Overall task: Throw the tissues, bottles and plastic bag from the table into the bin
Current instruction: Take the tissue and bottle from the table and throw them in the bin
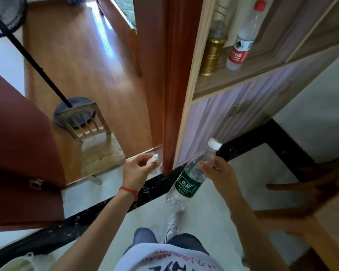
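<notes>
On the far left, a black fan [2, 16] leans on its long pole, and its round base [74, 111] sits on the brown wood floor behind a little wooden chair [95, 137]. A dark red door [22, 153] stands open beside them.

Next comes your left hand [138, 169]. It has a red string [128, 190] around the wrist. Your fingers are curled around a crumpled white tissue [155, 162], and you hold it up in the air near the bottom of the red-brown door frame [174, 85].

Just to the right, your right hand [217, 171] grips a clear bottle [192, 177] with a green label and a white cap. The bottle is tilted, cap up and away from you, over the pale tile floor and its black stripe [249, 141].

Higher up on the right, a cupboard [233, 114] has a shelf with two more bottles on it, a gold one [213, 49] and a clear one with a red label and red cap [243, 42].

At the far right edge, you can see part of a wooden table [333, 222].
</notes>
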Available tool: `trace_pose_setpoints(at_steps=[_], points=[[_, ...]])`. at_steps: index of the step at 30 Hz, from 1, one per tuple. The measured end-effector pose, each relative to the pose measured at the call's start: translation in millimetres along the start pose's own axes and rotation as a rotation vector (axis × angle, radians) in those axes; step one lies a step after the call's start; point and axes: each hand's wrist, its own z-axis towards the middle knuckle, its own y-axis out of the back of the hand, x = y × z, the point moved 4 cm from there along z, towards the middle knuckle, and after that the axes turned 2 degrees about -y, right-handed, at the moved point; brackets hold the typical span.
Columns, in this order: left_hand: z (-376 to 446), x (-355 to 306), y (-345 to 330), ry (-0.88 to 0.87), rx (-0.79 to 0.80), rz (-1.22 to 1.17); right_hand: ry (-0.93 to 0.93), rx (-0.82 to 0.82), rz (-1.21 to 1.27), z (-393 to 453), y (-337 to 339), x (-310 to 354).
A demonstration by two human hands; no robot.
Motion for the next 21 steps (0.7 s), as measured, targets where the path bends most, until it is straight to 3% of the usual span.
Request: trace_pose_setpoints(at_steps=[8, 11, 21], points=[[52.2, -30.9, -86.5, -0.057, 0.172, 0.098, -0.082, -0.137, 0.114, 37.1, 57.8, -9.2], [63.6, -37.4, -125.6, -0.064, 0.316, 0.113, -0.085, -0.209, 0.197, 34.7, 85.3, -12.3], [55.5, -70.8, -261.1, -0.118, 0.603, 0.134, -0.137, -0.507, 0.233, 16.3, 182.4, -46.1]])
